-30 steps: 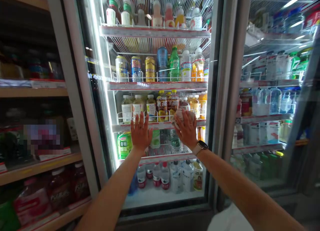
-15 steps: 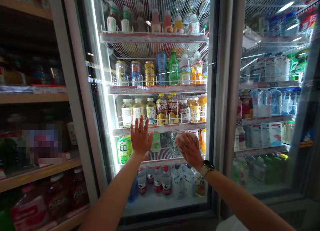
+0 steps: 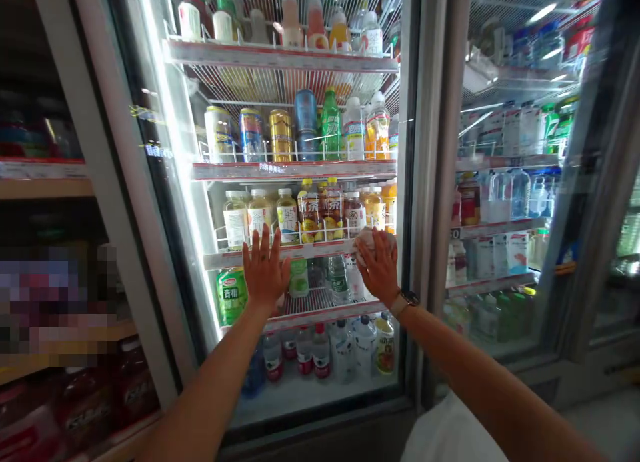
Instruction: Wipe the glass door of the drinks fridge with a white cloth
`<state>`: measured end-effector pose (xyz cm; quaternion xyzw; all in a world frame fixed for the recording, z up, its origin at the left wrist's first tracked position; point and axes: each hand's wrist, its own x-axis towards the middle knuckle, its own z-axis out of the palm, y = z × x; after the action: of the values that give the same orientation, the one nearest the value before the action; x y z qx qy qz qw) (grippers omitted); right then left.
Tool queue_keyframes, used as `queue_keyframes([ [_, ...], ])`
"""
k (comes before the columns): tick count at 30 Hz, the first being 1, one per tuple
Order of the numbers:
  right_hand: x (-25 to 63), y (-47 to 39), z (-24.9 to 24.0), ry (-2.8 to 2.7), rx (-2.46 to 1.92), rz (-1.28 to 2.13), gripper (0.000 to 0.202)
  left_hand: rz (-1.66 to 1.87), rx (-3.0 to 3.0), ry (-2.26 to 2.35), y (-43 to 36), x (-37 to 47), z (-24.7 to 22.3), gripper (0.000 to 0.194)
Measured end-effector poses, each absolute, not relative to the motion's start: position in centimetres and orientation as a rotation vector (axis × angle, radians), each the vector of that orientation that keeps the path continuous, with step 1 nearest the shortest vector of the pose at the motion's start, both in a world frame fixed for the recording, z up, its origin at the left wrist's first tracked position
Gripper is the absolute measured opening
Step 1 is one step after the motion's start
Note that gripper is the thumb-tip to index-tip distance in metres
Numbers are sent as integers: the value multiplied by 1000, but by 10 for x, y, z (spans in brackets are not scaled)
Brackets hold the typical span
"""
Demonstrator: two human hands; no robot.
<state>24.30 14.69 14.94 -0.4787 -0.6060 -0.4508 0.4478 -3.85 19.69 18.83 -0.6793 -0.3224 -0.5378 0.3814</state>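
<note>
My left hand (image 3: 265, 267) lies flat against the glass door (image 3: 320, 394) of a lit drinks fridge, its fingers spread and nothing in it. To its right, my right hand (image 3: 379, 265) presses a crumpled whitish cloth (image 3: 365, 241) to the same glass, the fingers laid over it. A watch (image 3: 407, 298) is on my right wrist. Behind the glass near my hands stand tea bottles (image 3: 287, 217) on a wire-fronted shelf, and a green package (image 3: 231, 295) sits lower left.
A metal door frame (image 3: 443, 182) runs upright just right of my right hand. Beyond it is another glass-fronted fridge with bottles (image 3: 510, 195). On the left, a wooden shelf (image 3: 45, 189) holds more drinks. Something white (image 3: 455, 432) shows at the bottom.
My right hand has slid the cloth upward on the glass, to about shelf-edge height. My left hand stays flat on the door. The view has shifted slightly to the right.
</note>
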Motion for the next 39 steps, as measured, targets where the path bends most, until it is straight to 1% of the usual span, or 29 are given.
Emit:
queue_keyframes([
  [5, 250, 142, 68, -1562, -1248, -1077, 68, -1379, -1731, -807, 196, -38, 189, 71],
  [7, 251, 140, 47, -1571, -1258, -1072, 69, -1395, -1730, -799, 197, -38, 188, 70],
  [9, 252, 138, 41, -1583, -1260, -1073, 69, -1405, -1736, -798, 197, -38, 188, 70],
  [12, 256, 139, 64, -1629, -1239, -1099, 69, -1396, -1740, -804, 198, -38, 188, 70],
  [19, 273, 149, 197, -1502, -1205, -1158, 68, -1432, -1764, -803, 200, -39, 189, 68],
  [22, 277, 153, 215, -1454, -1192, -1165, 70, -1445, -1776, -795, 200, -39, 190, 68],
  [25, 275, 153, 193, -1400, -1218, -1142, 71, -1455, -1791, -789, 200, -39, 190, 68],
  [32, 280, 146, 88, -1392, -1321, -1105, 71, -1490, -1802, -763, 200, -38, 191, 67],
  [34, 284, 144, 67, -1419, -1331, -1114, 71, -1478, -1782, -763, 200, -38, 191, 68],
  [36, 287, 142, 60, -1442, -1329, -1122, 70, -1476, -1767, -758, 200, -38, 191, 68],
  [37, 287, 141, 64, -1449, -1332, -1119, 69, -1477, -1764, -757, 200, -38, 191, 68],
  [39, 284, 142, 88, -1454, -1330, -1109, 67, -1476, -1759, -758, 200, -37, 191, 69],
])
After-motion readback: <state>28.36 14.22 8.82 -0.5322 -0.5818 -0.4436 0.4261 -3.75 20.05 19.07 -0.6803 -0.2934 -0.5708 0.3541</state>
